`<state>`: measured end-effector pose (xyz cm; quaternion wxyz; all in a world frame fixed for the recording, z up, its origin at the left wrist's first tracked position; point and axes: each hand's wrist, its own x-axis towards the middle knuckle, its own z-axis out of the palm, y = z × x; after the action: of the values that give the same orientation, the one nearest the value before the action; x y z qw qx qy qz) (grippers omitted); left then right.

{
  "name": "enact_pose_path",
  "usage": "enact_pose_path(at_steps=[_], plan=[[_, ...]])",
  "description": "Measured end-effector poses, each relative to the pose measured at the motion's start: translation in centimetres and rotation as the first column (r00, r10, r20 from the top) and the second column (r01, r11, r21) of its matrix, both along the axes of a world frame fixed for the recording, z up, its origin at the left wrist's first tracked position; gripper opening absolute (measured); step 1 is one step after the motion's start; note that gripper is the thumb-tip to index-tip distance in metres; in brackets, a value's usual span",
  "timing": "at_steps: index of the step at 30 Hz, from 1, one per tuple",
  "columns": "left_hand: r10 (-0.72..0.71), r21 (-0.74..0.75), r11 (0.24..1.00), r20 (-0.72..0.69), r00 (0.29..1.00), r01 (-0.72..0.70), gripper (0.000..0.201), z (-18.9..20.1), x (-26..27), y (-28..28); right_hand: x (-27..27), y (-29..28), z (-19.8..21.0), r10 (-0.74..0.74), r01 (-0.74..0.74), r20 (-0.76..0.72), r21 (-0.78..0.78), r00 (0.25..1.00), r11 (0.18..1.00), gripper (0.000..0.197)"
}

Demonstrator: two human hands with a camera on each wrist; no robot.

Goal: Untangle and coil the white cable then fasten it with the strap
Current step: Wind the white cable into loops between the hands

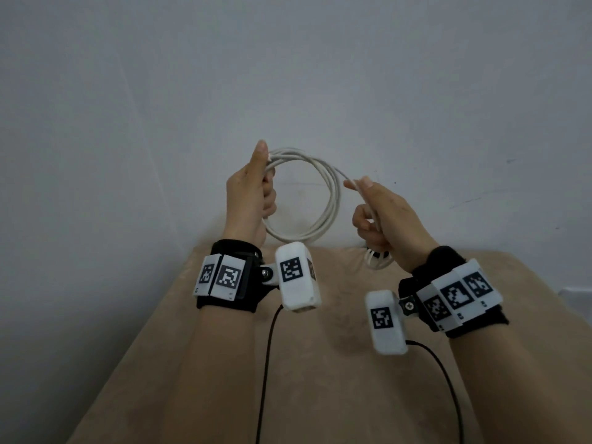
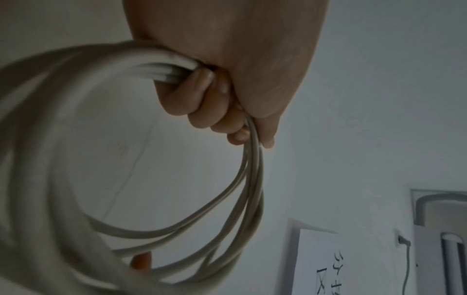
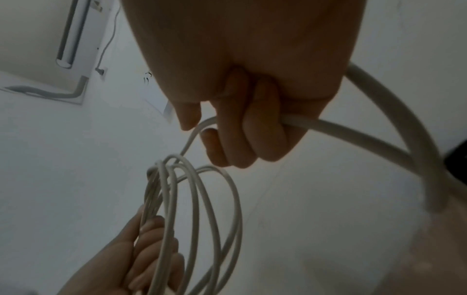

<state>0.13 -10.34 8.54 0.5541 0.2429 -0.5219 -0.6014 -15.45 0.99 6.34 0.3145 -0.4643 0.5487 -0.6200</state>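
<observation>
Head view: thin round white cable (image 1: pixel 323 187), half-coiled, hangs between both hands above the tan table (image 1: pixel 320 395); feeding equal-sized loops should keep it neat. Left wrist view: left hand (image 2: pixel 215 95) fists the gathered loops. Right wrist view: right hand (image 3: pixel 252 123) curls round the free strand.

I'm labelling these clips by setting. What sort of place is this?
Probably a plain indoor room, maybe an office or workroom: bare white wall, beige cloth-covered surface, a wall-mounted air conditioner and a paper notice.
</observation>
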Motion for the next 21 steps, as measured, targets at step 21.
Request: enact_pose_path(at_steps=[21], plan=[[0.02,0.113,0.994,-0.097,0.995,-0.009,0.043,-0.3,-0.4,-0.4,1.6,-0.4,-0.2,0.081,-0.078,-0.044,0.057,0.996,0.995,0.032]])
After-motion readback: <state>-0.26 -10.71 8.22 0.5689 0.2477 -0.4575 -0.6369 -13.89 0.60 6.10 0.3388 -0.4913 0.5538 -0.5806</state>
